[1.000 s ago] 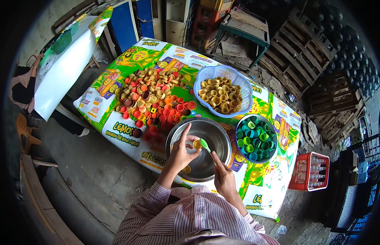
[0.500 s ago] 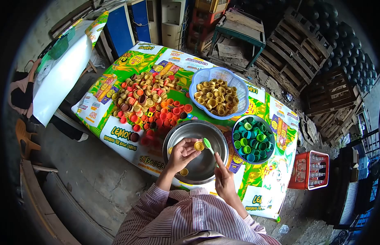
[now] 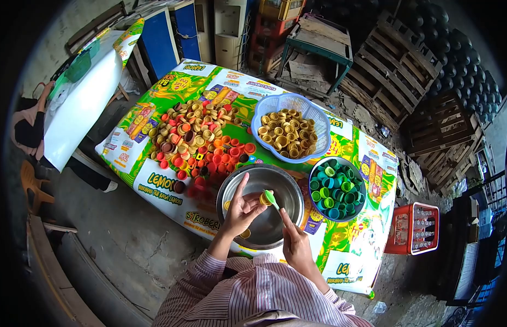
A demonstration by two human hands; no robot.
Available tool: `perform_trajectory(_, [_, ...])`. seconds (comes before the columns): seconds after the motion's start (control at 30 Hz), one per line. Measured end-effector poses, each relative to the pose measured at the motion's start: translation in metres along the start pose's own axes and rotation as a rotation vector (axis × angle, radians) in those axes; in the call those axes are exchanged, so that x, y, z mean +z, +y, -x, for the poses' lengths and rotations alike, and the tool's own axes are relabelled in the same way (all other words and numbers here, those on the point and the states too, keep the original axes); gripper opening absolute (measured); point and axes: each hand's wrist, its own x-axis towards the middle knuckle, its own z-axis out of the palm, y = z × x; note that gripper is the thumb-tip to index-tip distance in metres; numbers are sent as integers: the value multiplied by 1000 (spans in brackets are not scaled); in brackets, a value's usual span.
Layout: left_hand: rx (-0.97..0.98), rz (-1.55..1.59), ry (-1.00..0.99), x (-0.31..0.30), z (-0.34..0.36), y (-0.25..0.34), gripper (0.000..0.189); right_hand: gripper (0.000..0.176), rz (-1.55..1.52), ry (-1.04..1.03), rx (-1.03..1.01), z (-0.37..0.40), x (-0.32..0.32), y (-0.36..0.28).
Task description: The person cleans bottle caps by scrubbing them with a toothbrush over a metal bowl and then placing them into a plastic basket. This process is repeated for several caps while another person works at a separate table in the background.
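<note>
My left hand (image 3: 240,213) pinches a yellow bottle cap (image 3: 263,199) above a steel bowl (image 3: 283,229), its index finger raised. In my right hand (image 3: 298,249) is a small green-and-white brush that looks like a toothbrush (image 3: 272,199), its head against the cap. A loose yellow cap (image 3: 245,234) lies low inside the bowl. Behind the bowl stands a lavender plastic basket (image 3: 259,117) of yellow caps (image 3: 289,133). To the right, a round bowl (image 3: 347,218) holds green caps (image 3: 336,188).
A heap of yellow and red caps (image 3: 196,128) covers the left of the table, on a printed plastic sheet (image 3: 171,218). A red crate of bottles (image 3: 411,229) stands right of the table. Wooden pallets (image 3: 392,60) lie behind. Another person (image 3: 32,125) is at far left.
My left index finger has lifted and straightened while the cap stays pinched. The brush head has shifted slightly left and down onto the cap, and my right hand has lowered a little.
</note>
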Motion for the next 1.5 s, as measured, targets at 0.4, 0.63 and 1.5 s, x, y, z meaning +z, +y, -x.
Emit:
perform_trajectory(0.4, [55,87,-58,2,1,5,65,52,-58,-23,-37,-3,-2,-7])
perform_trajectory(0.63, [18,5,-63,0,2,9,28,51,-46,-59,13,-5,-5,-13])
perform_trajectory(1.5, [-99,41,-26,0,6,12,35,54,-172,-130,-15,-8,-1,-20])
